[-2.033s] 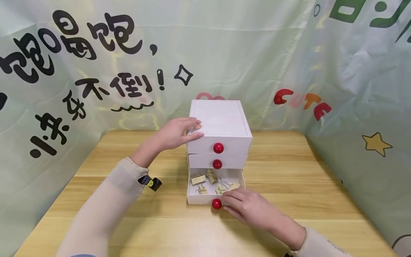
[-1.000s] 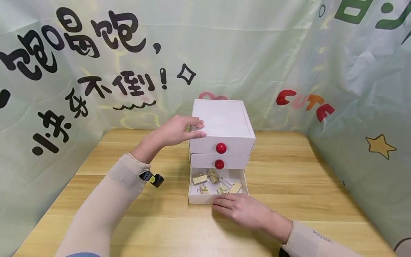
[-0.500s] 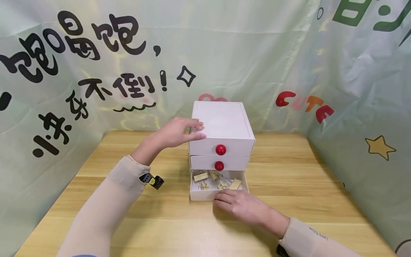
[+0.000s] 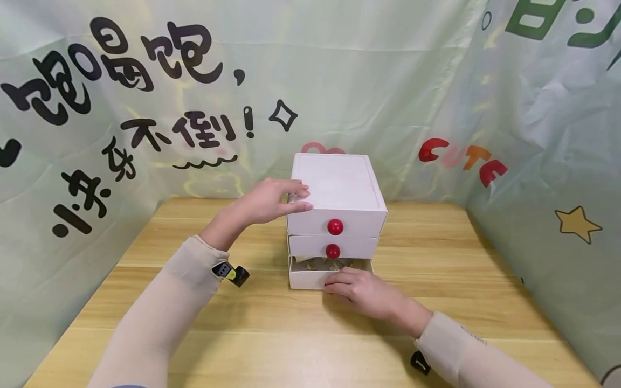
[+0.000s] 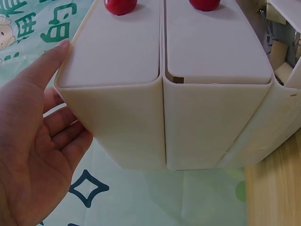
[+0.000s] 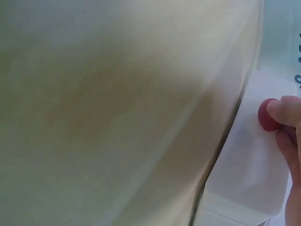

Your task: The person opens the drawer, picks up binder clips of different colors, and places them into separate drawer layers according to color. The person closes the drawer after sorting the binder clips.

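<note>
A white desktop drawer cabinet (image 4: 339, 180) with red ball knobs stands in the middle of the head view. My left hand (image 4: 262, 201) rests on its top left edge, thumb toward the front; in the left wrist view the thumb and fingers lie against the cabinet's corner. The bottom drawer (image 4: 306, 279) is partly pulled out. My right hand (image 4: 368, 292) is at its front, and in the right wrist view the thumb and a finger pinch its red knob (image 6: 266, 120). Gold binder clips (image 5: 279, 51) lie inside the drawer, mostly shaded in the head view.
The cabinet stands on a wooden table (image 4: 233, 334). The upper drawer (image 4: 310, 222) and middle drawer (image 4: 305, 246) are closed. Behind and beside the table hangs a pale green printed cloth (image 4: 368, 81).
My right hand has moved from beside the bottom drawer's knob onto it, then forward. The drawer has slid partway in, covering more of the clips. My left hand has stayed on the cabinet.
</note>
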`<action>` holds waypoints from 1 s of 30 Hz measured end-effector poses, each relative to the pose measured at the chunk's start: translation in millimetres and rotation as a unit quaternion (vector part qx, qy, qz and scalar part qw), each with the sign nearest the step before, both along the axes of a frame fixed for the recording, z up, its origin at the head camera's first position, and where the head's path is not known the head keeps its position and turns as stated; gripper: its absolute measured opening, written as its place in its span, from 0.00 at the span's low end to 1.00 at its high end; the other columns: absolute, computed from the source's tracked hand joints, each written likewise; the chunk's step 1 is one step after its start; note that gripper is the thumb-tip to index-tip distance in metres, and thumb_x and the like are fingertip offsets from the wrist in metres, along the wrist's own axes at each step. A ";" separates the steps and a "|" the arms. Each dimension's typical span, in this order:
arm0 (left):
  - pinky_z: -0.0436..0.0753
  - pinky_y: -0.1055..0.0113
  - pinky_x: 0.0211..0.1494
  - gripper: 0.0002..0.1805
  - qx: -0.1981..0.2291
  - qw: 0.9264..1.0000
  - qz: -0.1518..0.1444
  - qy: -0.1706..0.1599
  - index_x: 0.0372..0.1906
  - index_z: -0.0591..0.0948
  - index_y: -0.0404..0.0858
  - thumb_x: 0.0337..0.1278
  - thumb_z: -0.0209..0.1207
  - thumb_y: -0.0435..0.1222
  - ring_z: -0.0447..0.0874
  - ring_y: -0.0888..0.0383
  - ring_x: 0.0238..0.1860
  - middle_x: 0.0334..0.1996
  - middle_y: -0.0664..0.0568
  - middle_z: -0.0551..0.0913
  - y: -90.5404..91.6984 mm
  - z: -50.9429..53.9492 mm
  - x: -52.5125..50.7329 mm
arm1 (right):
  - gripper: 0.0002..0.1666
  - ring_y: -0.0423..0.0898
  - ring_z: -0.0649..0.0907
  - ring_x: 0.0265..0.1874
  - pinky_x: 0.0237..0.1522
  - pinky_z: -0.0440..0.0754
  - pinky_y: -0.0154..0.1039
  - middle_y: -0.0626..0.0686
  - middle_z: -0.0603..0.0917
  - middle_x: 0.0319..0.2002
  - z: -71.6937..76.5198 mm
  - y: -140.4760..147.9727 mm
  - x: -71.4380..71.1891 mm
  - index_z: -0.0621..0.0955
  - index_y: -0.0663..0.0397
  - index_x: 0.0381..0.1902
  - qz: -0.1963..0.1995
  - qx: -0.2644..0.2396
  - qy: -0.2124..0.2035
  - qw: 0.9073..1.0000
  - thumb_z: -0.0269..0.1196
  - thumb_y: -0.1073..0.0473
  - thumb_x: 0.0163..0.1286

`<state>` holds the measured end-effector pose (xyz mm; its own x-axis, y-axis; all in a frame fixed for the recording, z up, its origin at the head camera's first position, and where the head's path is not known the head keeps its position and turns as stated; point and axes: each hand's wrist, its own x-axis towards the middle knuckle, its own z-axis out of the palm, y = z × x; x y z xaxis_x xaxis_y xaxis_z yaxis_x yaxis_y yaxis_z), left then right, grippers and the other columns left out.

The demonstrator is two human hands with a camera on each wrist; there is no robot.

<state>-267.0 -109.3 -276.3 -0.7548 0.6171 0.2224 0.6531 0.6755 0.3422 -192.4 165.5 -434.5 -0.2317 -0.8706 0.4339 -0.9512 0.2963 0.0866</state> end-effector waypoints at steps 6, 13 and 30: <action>0.70 0.58 0.67 0.28 0.003 1.000 0.003 0.000 0.57 0.83 0.45 0.62 0.57 0.59 0.74 0.55 0.62 0.63 0.54 0.76 -0.5 0.3 -1.0 | 0.16 0.44 0.82 0.49 0.54 0.79 0.35 0.50 0.85 0.47 1.1 -1.6 -9.2 0.86 0.55 0.46 -0.006 -0.008 -0.018 1.000 0.72 0.66 0.58; 0.70 0.58 0.67 0.28 0.006 1.000 0.003 -0.003 0.57 0.83 0.45 0.62 0.57 0.59 0.75 0.55 0.62 0.63 0.54 0.77 -1.2 -2.1 -0.2 | 0.14 0.45 0.82 0.49 0.55 0.79 0.38 0.49 0.86 0.46 5.2 -7.1 -9.8 0.87 0.54 0.44 -0.034 0.009 -0.046 0.998 0.72 0.64 0.58; 0.66 0.57 0.70 0.27 0.006 1.000 0.001 0.008 0.57 0.83 0.45 0.63 0.57 0.58 0.68 0.55 0.68 0.63 0.54 0.76 0.0 -1.8 0.1 | 0.11 0.46 0.83 0.45 0.52 0.81 0.39 0.48 0.86 0.43 5.4 -13.4 -13.0 0.87 0.53 0.43 -0.118 -0.002 -0.007 0.993 0.69 0.66 0.61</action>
